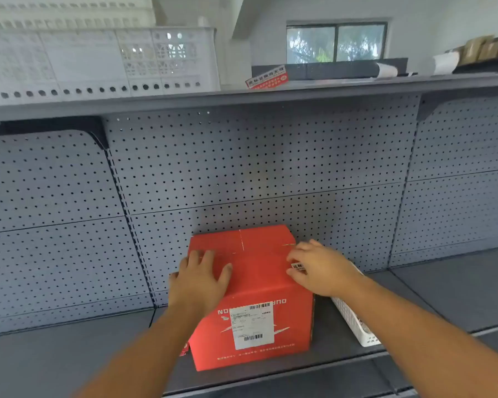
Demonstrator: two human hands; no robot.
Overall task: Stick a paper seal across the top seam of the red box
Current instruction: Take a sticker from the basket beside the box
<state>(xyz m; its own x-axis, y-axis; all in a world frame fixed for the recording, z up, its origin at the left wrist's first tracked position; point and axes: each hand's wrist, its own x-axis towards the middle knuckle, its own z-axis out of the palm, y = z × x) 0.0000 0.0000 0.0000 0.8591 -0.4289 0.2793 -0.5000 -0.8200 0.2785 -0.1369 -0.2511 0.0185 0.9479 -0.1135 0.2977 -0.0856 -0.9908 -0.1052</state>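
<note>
The red box [253, 297] stands on the grey metal shelf [69, 363], its front face toward the person with a white shipping label [252, 326] on it. It is smooth printed cardboard, square-edged. The left hand [199, 280] lies flat and open on the left of the top, fingers spread, holding nothing, bracing the box. The right hand [319, 267] rests at the top's right edge, fingers curled down over a small paper seal [297, 266]; only a white corner with dark print shows, so whether it is pinched or pressed flat I cannot tell. The step in hand looks like laying the seal. Next it needs smoothing down flat across the seam, which runs pale across the top.

Just right of the box lies a white plastic basket [357, 326], lattice-walled. Behind rises grey pegboard [242, 168], evenly holed. On the upper shelf sit white crates [98, 61] and a strip of red-and-white seals [267, 77].
</note>
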